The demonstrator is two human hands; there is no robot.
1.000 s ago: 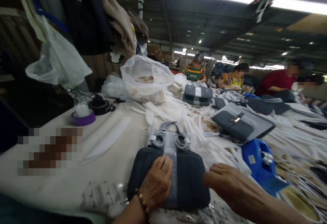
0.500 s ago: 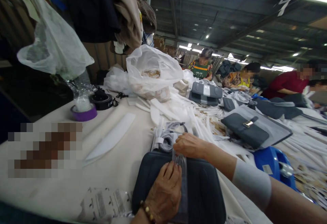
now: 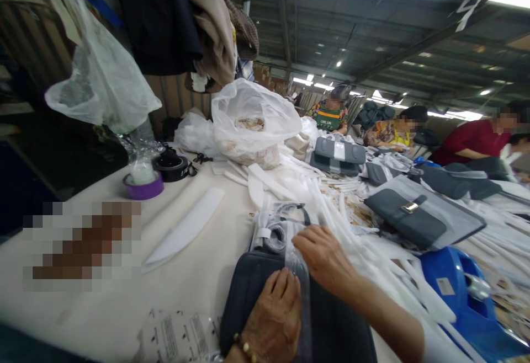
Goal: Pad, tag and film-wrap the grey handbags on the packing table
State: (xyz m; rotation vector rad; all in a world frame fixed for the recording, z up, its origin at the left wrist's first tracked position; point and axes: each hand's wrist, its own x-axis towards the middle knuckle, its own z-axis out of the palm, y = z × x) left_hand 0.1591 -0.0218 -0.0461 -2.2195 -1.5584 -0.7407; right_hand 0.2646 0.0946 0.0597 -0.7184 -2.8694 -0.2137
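A dark grey handbag (image 3: 252,297) lies flat on the table in front of me, its wrapped handles (image 3: 275,230) pointing away. A clear plastic strip (image 3: 301,280) runs down its middle. My left hand (image 3: 275,321) lies flat on the bag with fingers stretched out, pressing beside the strip. My right hand (image 3: 325,258) rests on the bag's top edge, fingers curled down onto the upper end of the strip; I cannot see whether they pinch it.
A blue tape dispenser (image 3: 464,297) sits at the right. White strips (image 3: 331,208) and other grey bags (image 3: 408,217) cover the table beyond. A purple tape roll (image 3: 144,189), a black tape roll (image 3: 171,167) and plastic bags (image 3: 248,123) stand at the back left. People work farther along.
My right hand came from the bag's right side to its top edge onto the strip, then slid slightly toward me. My left hand stayed flat on the bag.
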